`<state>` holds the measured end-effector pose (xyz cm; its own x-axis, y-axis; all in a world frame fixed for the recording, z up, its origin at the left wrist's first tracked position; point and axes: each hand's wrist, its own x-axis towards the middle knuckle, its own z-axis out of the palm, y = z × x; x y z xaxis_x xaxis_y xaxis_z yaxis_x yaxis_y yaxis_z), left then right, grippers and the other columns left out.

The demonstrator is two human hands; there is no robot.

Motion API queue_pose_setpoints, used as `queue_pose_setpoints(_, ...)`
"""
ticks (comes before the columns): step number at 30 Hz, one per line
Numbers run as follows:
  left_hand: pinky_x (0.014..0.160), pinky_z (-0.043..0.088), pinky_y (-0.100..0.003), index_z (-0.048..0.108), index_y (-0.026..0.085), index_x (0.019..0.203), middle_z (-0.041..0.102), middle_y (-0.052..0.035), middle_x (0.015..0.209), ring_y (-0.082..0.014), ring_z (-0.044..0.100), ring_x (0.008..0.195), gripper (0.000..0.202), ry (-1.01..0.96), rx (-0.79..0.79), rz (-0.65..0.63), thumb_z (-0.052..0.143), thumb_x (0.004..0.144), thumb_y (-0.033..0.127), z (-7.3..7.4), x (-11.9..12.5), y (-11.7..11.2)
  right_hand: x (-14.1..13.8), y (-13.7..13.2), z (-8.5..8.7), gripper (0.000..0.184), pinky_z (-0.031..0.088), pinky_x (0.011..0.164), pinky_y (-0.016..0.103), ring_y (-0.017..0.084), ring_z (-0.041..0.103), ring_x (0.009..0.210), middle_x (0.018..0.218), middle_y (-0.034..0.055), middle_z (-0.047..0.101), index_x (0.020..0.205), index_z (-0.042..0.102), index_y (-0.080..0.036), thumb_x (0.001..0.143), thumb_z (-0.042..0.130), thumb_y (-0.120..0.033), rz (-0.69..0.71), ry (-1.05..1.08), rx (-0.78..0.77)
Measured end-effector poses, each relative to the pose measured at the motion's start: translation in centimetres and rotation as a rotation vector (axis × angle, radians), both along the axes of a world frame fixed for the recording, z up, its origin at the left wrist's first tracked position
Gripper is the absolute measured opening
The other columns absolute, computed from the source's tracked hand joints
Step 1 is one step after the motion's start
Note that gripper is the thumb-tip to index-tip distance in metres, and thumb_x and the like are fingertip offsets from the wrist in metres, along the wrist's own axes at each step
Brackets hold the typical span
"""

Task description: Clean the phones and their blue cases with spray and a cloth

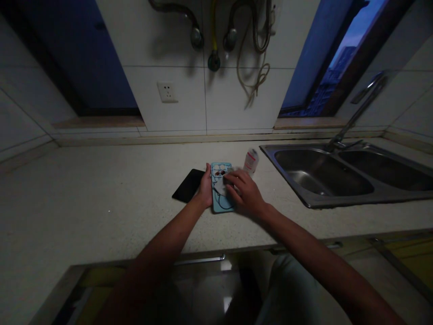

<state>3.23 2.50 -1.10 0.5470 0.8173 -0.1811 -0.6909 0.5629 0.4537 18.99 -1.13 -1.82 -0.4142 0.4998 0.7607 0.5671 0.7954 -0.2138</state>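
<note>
A light blue phone case (221, 207) with camera holes and a drawn pattern is held just over the countertop. My left hand (204, 189) grips its left edge, fingers partly hidden. Pressed to the case's middle is a crumpled white tissue (219, 187), which my right hand (248, 192) pinches between bent fingers. A flat black slab like a phone (188, 186) lies left of the case, partly behind my left wrist. Beyond my right hand is a small whitish bottle (251, 161) with red markings, slightly blurred.
The pale speckled countertop (84, 198) spans the view. On the right a double steel sink (297, 201) is set in, with a tall faucet (358, 108) behind it. Pipes (214, 61) and a socket (167, 92) are on the tiled wall. Drawer handles (199, 260) line the front below.
</note>
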Motion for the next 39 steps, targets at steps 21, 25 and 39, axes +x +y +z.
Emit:
queue_pose_setpoints(21,0.077,0.061,-0.048,0.067,0.011,0.116,0.076,-0.0174,0.090,-0.0291,0.075,0.082,0.077,0.075,0.003,0.098,0.025,0.096,0.072,-0.4,-0.3,0.3,-0.6,-1.2,0.3,0.019,0.057,0.089,0.035,0.019,0.070,0.099,0.098,0.0097,0.077,0.104,0.068,-0.019,0.097,0.051,-0.020,0.589,-0.187,-0.100)
queue_pose_setpoints(25,0.078,0.061,-0.051,0.067,0.011,0.116,0.075,-0.0183,0.094,-0.0301,0.074,0.085,0.077,0.053,0.007,0.112,0.024,0.096,0.072,-0.4,-0.6,0.2,-0.6,-1.3,0.5,0.017,0.055,0.082,0.033,0.019,0.069,0.089,0.089,0.0079,0.075,0.094,0.067,-0.020,0.097,0.049,-0.023,0.599,-0.205,-0.133)
queue_pose_setpoints(39,0.071,0.061,-0.041,0.066,0.012,0.112,0.075,-0.0169,0.094,-0.0273,0.074,0.084,0.068,0.050,-0.024,0.162,0.024,0.098,0.063,1.2,-1.1,0.1,0.6,0.0,0.6,0.042,0.034,0.055,0.029,0.014,0.043,0.056,0.058,-0.0012,0.048,0.064,0.053,-0.021,0.098,0.052,-0.046,0.068,0.251,-0.297)
